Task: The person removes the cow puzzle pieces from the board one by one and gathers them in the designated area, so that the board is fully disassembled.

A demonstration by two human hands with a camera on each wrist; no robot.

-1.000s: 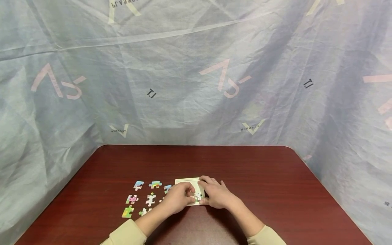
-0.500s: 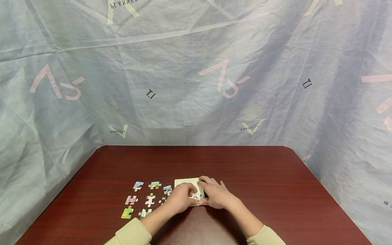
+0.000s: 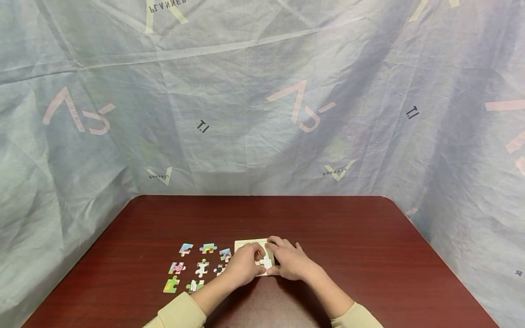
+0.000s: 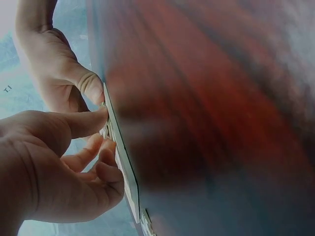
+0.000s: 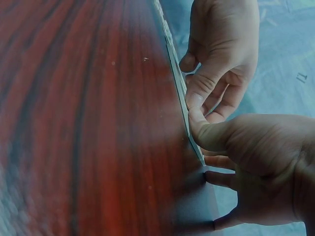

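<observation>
A pale rectangular puzzle board (image 3: 242, 242) lies on the table, much of it covered by both hands. My left hand (image 3: 244, 264) is over its left part, thumb and curled fingers at a white and green jigsaw piece (image 3: 266, 262) near the board's right side. In the left wrist view the left hand (image 4: 64, 162) has thumb and fingertips close together over the board. With its thumb on the near edge and its fingers reaching the far side, my right hand (image 3: 289, 258) holds the board's right end. The thumbs nearly meet in the right wrist view.
Several loose jigsaw pieces (image 3: 171, 285) lie in rough rows left of the board, some partly behind the left forearm. The dark red table (image 3: 348, 228) runs back to a grey printed cloth (image 3: 246, 136) hanging behind and at the sides.
The jigsaw piece by the left fingertips shows a different position on the board, and the left fingers have shifted slightly. The right hand stays in place on the board.
</observation>
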